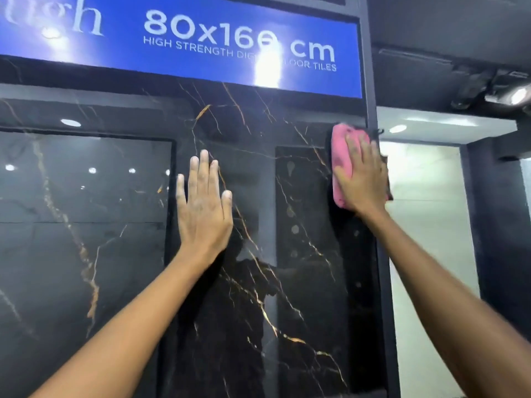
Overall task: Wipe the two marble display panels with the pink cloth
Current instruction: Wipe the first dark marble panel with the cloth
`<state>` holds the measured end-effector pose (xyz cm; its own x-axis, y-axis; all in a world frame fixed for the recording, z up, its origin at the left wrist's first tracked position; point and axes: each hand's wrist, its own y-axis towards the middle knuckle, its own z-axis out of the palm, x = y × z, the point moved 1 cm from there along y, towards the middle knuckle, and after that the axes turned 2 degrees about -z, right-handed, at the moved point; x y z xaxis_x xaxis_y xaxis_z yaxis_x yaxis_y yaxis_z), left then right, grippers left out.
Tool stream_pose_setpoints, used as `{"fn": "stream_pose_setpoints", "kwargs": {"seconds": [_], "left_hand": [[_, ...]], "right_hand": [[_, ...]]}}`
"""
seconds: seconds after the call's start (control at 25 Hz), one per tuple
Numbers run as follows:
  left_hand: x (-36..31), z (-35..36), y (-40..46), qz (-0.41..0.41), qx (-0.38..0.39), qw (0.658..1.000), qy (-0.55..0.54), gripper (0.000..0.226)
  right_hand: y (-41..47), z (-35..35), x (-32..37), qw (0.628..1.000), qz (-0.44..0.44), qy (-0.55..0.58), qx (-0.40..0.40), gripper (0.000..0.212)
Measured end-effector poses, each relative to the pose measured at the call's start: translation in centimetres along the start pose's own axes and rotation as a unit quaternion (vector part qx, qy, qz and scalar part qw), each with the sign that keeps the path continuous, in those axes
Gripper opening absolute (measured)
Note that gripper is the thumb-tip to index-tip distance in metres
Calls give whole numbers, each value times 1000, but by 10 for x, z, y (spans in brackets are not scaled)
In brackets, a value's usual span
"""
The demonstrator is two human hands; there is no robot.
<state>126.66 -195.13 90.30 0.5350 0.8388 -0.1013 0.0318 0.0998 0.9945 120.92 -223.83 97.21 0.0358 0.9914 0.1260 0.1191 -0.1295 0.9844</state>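
Observation:
A glossy black marble panel (258,133) with gold veins fills the middle of the view. My left hand (204,208) lies flat on it with straight fingers, near its centre. My right hand (360,179) presses the pink cloth (340,145) flat against the panel's upper right edge, beside the dark frame post (373,81). The cloth shows above and left of my fingers. A second black marble surface (71,225) with gold veins spreads to the left; the seam between the two is unclear among reflections.
A blue sign (186,38) reading "80x160 cm" runs above the panel. Right of the frame post lies a pale tiled opening (425,225) with a dark column beyond. A spotlight (514,94) hangs at the upper right. Ceiling lights reflect in the marble.

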Motion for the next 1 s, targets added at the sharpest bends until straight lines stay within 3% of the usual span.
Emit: {"fn": "stream_pose_setpoints", "kwargs": {"seconds": [0.12, 0.2, 0.28, 0.36, 0.52, 0.56, 0.68, 0.8, 0.88, 0.92, 1.0], "left_hand": [[-24, -2, -82, -37, 32, 998, -48, 59], [-25, 3, -133, -57, 57, 997, -20, 59], [-17, 10, -167, -30, 83, 996, 30, 60], [-8, 14, -178, -1, 90, 994, 55, 61], [-9, 16, -180, -1, 79, 995, 60, 61], [-9, 17, -182, 2, 77, 995, 61, 61], [-6, 17, -183, 4, 78, 995, 62, 60], [-7, 17, -184, 0, 77, 995, 62, 59], [-9, 18, -186, -7, 76, 995, 64, 59], [-9, 18, -186, -8, 75, 995, 67, 59], [-8, 17, -187, -5, 75, 995, 70, 59]], "right_hand": [[-157, 18, -4, 999, -25, -12, 47, 79], [-266, 22, -7, 987, -133, -18, 90, 83], [-312, 19, -16, 961, -247, -20, 121, 86], [-258, 18, -25, 951, -291, -22, 105, 85], [-78, 2, -5, 996, -74, 13, 48, 73], [-64, 4, 5, 997, -60, 19, 33, 73], [-136, 25, 32, 978, -204, 34, 24, 76], [-296, 37, 19, 926, -366, -7, 93, 79], [-332, 32, -2, 881, -453, -35, 133, 78], [-313, 31, -12, 876, -465, -30, 122, 76], [-238, 25, -22, 937, -343, -2, 64, 76]]}}
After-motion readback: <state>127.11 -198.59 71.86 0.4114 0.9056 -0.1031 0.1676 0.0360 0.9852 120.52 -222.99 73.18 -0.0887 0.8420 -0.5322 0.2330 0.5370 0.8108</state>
